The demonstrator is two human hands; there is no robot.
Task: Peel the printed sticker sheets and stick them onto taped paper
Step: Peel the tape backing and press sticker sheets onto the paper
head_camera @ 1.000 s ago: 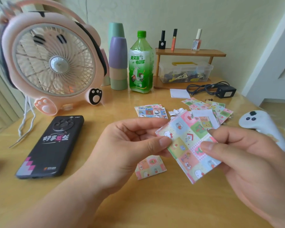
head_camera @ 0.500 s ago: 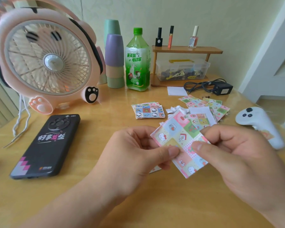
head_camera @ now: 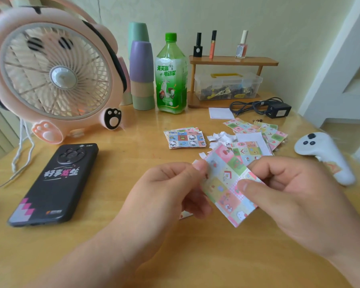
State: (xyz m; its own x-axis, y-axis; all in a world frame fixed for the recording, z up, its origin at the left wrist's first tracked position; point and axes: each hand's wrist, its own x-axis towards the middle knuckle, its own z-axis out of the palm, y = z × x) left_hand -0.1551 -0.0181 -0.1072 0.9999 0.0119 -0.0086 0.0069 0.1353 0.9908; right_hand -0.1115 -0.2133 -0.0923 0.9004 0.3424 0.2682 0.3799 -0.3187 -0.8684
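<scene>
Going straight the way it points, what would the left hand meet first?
Beyond the sticker sheet it pinches, the left hand would probably reach the white paper scraps on the table; depth is unclear.

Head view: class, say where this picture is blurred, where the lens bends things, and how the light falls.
In the head view, the sticker sheet looks soft, most so at the edge the left hand pinches, while the right hand pinches the other side; the fan and door frame bulge and lean near the edges from the wide lens; the light is soft and even, with faint shadows on the table.
</scene>
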